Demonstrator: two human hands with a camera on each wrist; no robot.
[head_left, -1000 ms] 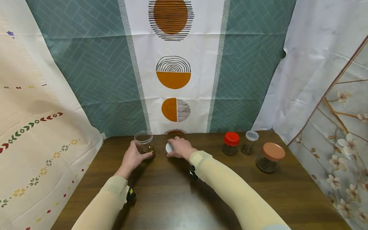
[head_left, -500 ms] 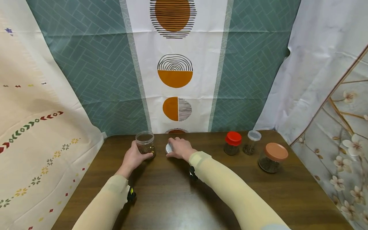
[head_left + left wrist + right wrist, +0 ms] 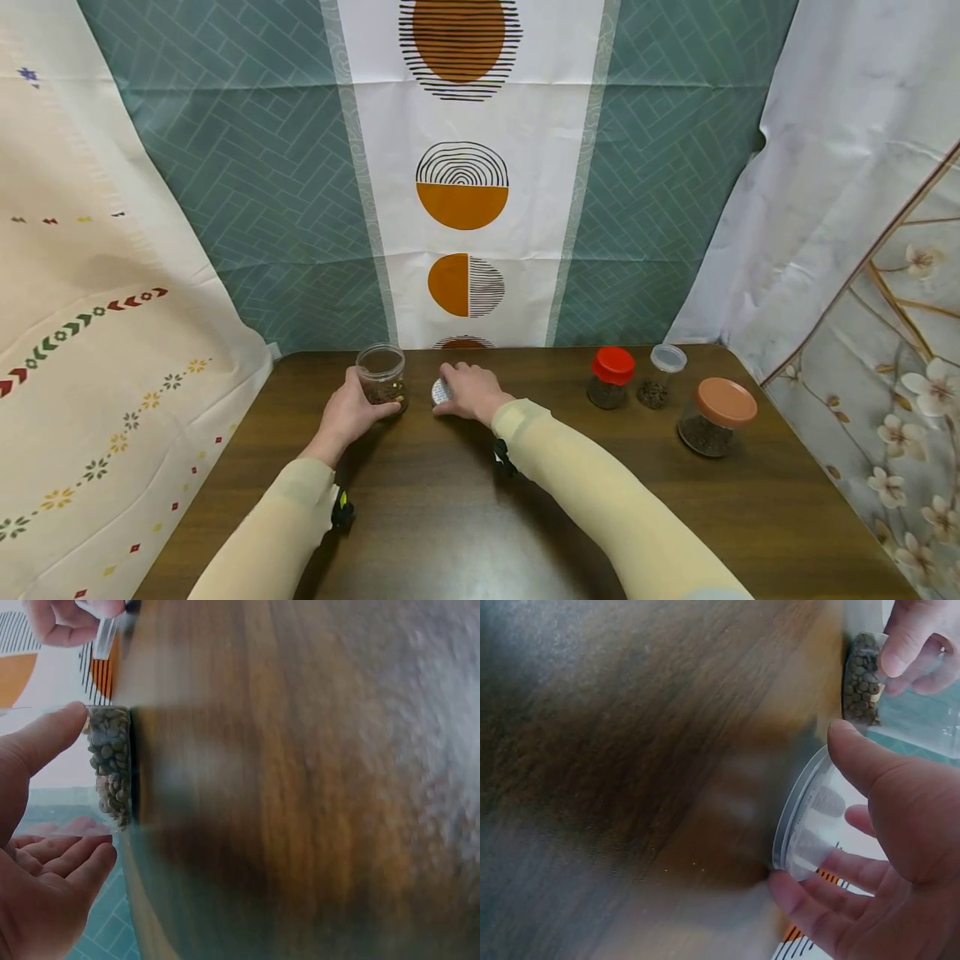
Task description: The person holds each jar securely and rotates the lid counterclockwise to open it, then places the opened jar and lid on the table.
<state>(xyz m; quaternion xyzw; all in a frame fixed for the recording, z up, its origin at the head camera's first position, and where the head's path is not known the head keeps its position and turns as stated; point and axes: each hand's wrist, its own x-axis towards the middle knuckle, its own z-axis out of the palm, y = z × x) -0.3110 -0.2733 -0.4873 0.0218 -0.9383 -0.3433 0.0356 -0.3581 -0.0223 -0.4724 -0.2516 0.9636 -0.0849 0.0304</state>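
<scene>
Wooden table (image 3: 435, 508). Uncapped clear jar (image 3: 382, 381), part-filled with pellets (image 3: 862, 684), stood upright, gripped by left hand (image 3: 348, 412). Clear lid (image 3: 804, 819), right of the jar, pinched by right hand (image 3: 469, 392); fine markings (image 3: 440, 392) illegible. Beyond: printed cloth (image 3: 483, 237), hung.

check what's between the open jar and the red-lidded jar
The right hand, gripping a clear lid, lies between the open jar and the red-lidded jar in the head view.
</scene>
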